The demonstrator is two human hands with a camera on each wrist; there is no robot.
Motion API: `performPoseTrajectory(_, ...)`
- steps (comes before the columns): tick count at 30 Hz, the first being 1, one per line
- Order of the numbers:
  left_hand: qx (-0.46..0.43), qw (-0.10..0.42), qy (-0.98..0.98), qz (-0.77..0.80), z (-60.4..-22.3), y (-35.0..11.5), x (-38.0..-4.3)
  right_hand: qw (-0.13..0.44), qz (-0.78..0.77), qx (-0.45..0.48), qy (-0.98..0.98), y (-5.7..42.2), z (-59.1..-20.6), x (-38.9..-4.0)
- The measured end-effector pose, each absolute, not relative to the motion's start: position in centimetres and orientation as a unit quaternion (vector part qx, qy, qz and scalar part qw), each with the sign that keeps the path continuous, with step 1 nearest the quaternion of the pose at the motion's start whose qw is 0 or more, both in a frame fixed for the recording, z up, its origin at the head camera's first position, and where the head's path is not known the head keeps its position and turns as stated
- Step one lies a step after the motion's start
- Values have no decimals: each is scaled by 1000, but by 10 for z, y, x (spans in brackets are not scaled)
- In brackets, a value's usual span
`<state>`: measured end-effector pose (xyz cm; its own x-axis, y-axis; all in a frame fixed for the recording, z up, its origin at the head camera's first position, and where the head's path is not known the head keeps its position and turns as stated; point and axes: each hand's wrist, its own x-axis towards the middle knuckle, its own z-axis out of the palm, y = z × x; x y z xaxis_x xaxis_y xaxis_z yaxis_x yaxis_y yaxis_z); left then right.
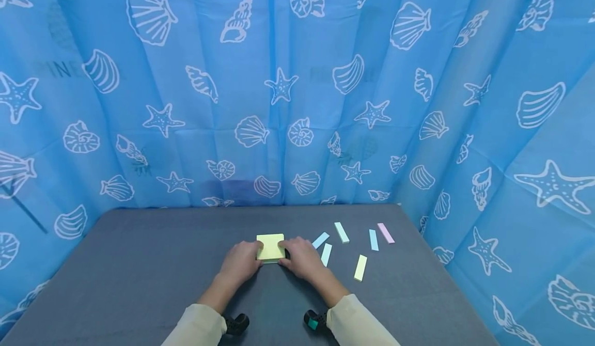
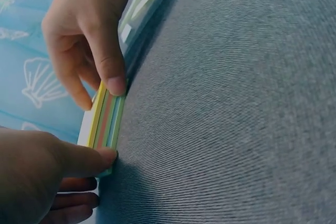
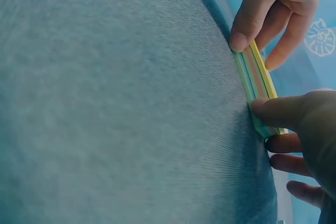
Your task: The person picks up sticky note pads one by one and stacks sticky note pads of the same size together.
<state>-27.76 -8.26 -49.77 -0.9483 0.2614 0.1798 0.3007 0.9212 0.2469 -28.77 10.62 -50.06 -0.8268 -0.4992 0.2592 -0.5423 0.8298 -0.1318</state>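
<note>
A square stack of sticky notes (image 1: pixel 270 247) lies on the grey table, a yellow pad on top. Its near edge shows yellow, green, pink and blue layers (image 2: pixel 109 121) in the left wrist view. My left hand (image 1: pixel 243 261) grips the stack's left side, thumb at the near corner. From the right side, my right hand (image 1: pixel 302 257) holds it the same way, its thumb on the near edge. Both thumbs press the layered edge in the right wrist view, where the left hand (image 3: pixel 281 11) is above and the right hand (image 3: pixel 310 124) below.
Right of the stack several narrow sticky-note strips lie scattered: blue (image 1: pixel 321 240), pale green (image 1: pixel 326 254), another green (image 1: pixel 341 232), blue (image 1: pixel 374 239), pink (image 1: pixel 386 233) and yellow (image 1: pixel 360 268). A blue shell-print curtain (image 1: pixel 279 103) hangs behind the grey table (image 1: pixel 162 263) and along its sides.
</note>
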Motion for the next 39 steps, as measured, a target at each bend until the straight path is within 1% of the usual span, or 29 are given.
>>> performPoseTrajectory(10,-148,68,-979,-119,-493,-80,-277,115,107,269,-950,105,-504,-287)
performPoseTrajectory(18,-150,93,-977,-122,-495,-82,-273,112,110,260,-953,104,-505,-286)
performPoseTrajectory(21,-156,110,-974,-123,-498,-83,-273,122,100,263,-952,104,-505,-286)
performPoseTrajectory(25,-168,129,-970,-117,-502,-84,-272,150,70,285,-944,104,-506,-286)
performPoseTrajectory(30,-172,136,-968,-121,-504,-84,-272,178,39,306,-935,105,-506,-286)
performPoseTrajectory(39,-167,140,-967,-133,-505,-86,-273,171,17,321,-931,106,-503,-288)
